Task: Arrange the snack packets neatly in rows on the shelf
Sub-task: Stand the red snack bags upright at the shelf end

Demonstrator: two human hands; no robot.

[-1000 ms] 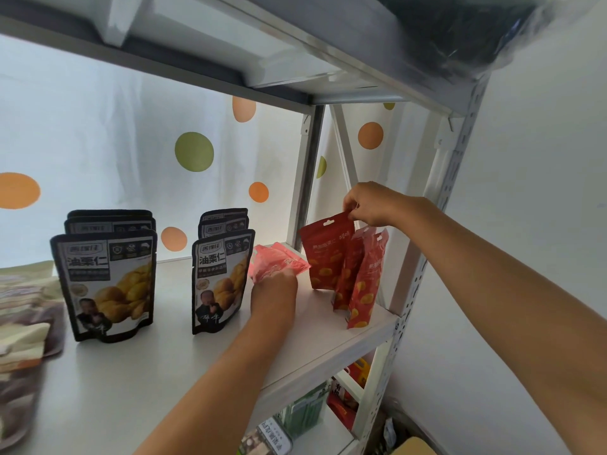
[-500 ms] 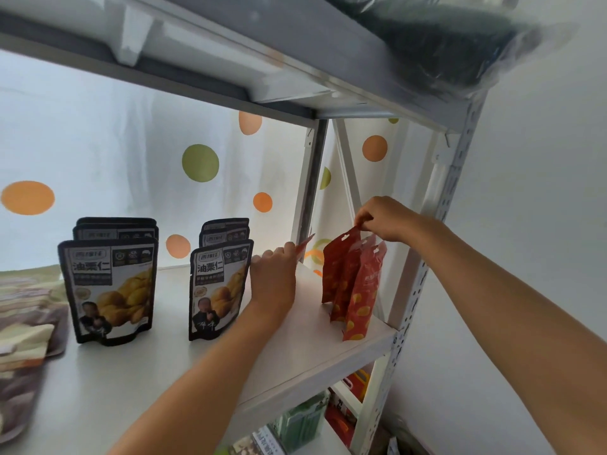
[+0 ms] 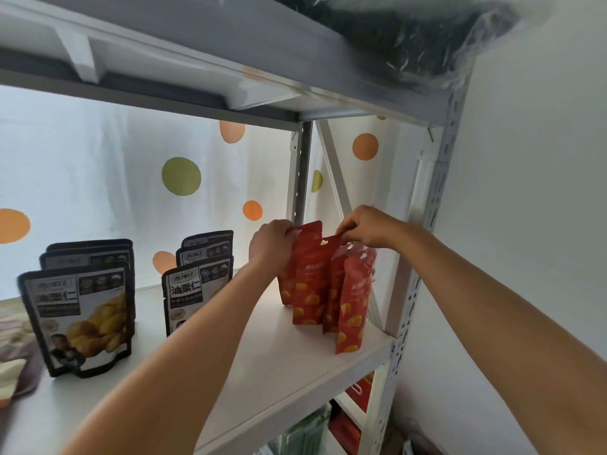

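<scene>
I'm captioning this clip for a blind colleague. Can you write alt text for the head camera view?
Two bare hands hold the tops of upright red snack packets at the right end of a white shelf: the left hand grips the rearmost packet, the right hand pinches another. To the left stand two rows of black packets.

Glossy red packets, matt shelf

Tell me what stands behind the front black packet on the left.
Behind the front black packet stand two more black packets in a row; only their top strips show. The front one covers the rest, so any more packets farther back cannot be seen.
</scene>
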